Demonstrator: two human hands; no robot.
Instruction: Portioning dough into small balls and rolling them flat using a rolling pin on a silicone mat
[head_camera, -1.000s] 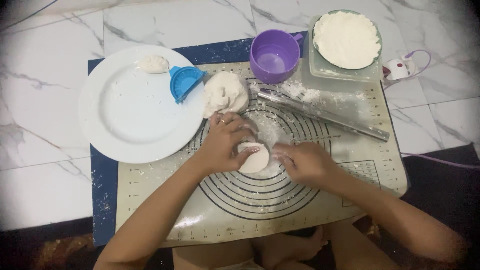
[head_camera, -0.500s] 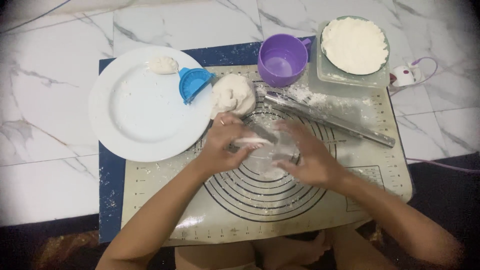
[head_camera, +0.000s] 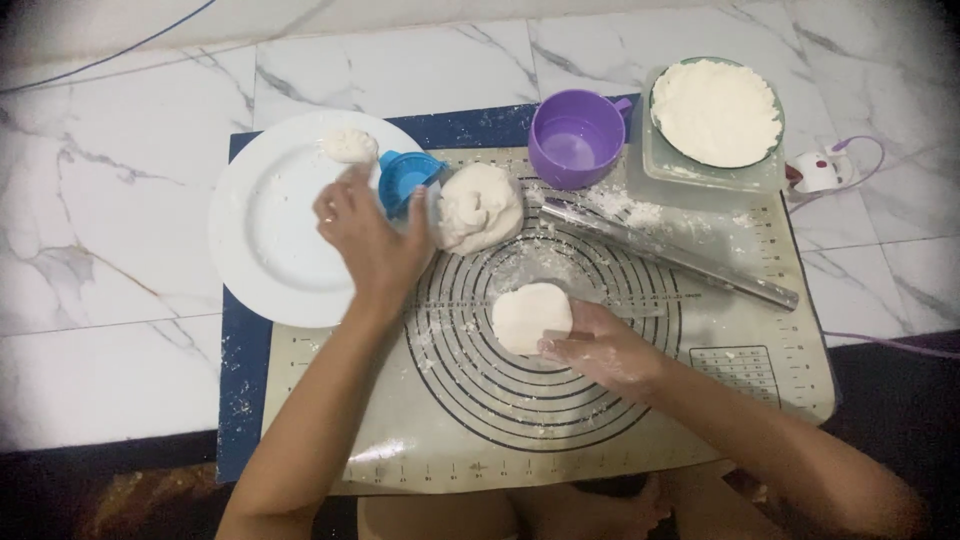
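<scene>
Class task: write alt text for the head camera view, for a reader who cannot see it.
Seen from above, a person's left hand reaches to a blue dumpling press at the rim of a white plate, while the right hand touches a flat dough round on a floured baking mat. Beside them lie a dough lump, rolling pin and purple cup.

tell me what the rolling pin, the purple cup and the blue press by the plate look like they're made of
Rolling pin: likely clear acrylic or glass, glossy; the mat's lines show through it. Purple cup: probably plastic, smooth, one even colour with a soft sheen. Blue press, which the left hand reaches for: apparently moulded plastic, ridged, semi-gloss, flour-dusted.
</scene>
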